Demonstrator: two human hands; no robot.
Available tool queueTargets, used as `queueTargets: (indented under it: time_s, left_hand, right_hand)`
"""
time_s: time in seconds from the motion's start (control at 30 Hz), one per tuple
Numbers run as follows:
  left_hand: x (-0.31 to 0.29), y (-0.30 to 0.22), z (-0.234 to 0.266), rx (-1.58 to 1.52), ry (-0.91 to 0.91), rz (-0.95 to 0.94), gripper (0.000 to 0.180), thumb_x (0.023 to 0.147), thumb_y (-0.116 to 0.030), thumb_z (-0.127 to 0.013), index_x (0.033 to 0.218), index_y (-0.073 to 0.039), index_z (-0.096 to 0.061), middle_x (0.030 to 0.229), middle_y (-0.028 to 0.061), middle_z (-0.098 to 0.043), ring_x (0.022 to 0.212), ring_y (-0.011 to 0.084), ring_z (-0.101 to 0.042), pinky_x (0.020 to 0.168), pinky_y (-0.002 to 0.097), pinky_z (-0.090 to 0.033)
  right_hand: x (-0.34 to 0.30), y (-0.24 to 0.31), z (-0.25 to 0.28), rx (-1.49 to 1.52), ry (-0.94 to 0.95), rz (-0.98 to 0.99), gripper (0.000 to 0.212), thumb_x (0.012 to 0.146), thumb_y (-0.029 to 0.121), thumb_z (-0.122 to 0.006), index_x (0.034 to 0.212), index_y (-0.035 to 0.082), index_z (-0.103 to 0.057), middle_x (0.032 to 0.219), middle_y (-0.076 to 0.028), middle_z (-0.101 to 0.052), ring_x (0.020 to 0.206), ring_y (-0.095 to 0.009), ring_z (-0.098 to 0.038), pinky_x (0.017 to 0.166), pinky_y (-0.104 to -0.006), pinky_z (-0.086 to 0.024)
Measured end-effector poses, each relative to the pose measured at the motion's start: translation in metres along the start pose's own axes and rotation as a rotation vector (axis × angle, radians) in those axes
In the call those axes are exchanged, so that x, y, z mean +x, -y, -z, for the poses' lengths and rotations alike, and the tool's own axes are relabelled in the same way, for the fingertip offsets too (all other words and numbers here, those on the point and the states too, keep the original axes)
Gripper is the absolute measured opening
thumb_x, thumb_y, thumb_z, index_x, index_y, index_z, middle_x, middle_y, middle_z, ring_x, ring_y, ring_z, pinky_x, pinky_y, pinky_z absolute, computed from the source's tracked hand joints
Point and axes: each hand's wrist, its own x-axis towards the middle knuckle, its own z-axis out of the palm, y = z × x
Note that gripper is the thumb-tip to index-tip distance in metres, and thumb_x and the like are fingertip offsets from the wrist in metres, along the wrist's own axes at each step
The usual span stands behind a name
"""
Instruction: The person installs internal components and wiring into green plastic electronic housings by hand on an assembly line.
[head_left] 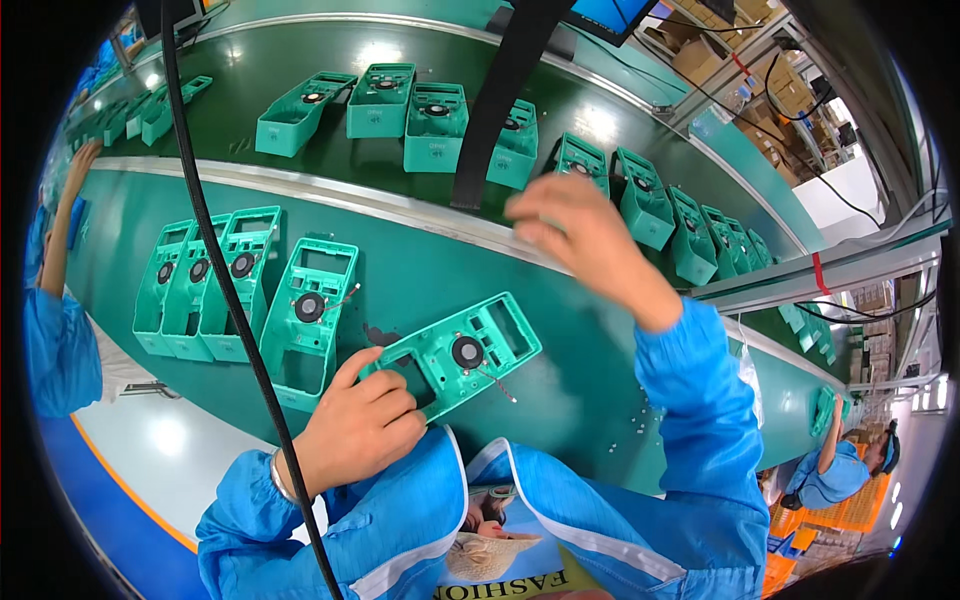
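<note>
A green plastic housing (480,352) with a round black part and a thin red-and-black wire lies tilted on the bench in front of me. My left hand (368,422) grips its near-left end, fingers curled over the rim. Raised above the far side of the bench is my right hand (578,235), slightly blurred, its fingers loosely stretched and nothing visible in them. Just left of the held piece stands another green housing (308,315), also with a round black part. Three similar housings (205,290) sit in a row farther left.
Beyond a metal rail (330,197), a dark green conveyor (235,60) carries several green housings (435,130). A black strap (505,100) hangs ahead, and a black cable (205,220) crosses the left side. Co-workers' arms show at the left (65,220) and far right (830,450).
</note>
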Motion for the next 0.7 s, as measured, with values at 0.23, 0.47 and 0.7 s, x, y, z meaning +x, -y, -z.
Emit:
queueTargets:
  time_s: [0.23,0.47,0.7]
  left_hand:
    - [-0.012,-0.012,0.033,-0.098,-0.041,0.098,0.019,0.074,-0.017,-0.082,0.086,-0.016,-0.067,0.091,-0.002,-0.066,0.098,0.0206,-0.064,0.112,0.056,-0.039]
    - [-0.011,-0.007,0.08,-0.105,-0.12,0.114,0.02,0.078,-0.023,-0.083,0.088,-0.013,-0.069,0.086,0.0014,-0.065,0.087,0.0243,-0.064,0.102,0.0531,-0.046]
    - [0.098,0.051,0.06,0.018,-0.149,0.046,0.022,0.091,-0.028,-0.075,0.096,-0.008,-0.07,0.088,0.011,-0.067,0.088,0.0337,-0.064,0.08,0.0469,-0.046]
  right_hand:
    - [0.072,-0.041,-0.068,-0.557,0.249,-0.3,0.054,0.083,0.037,-0.081,0.128,0.013,-0.064,0.111,-0.018,-0.068,0.106,-0.041,-0.064,0.089,-0.0476,-0.05]
    - [0.08,-0.047,-0.006,-0.073,0.178,-0.446,0.049,0.091,0.04,-0.073,0.118,-0.001,-0.071,0.107,-0.023,-0.075,0.103,-0.038,-0.071,0.09,-0.0458,-0.054]
    - [-0.047,0.071,0.144,0.207,0.149,-0.639,0.029,0.086,0.018,-0.079,0.107,0.0,-0.07,0.09,-0.007,-0.066,0.084,-0.015,-0.06,0.077,-0.0345,-0.051]
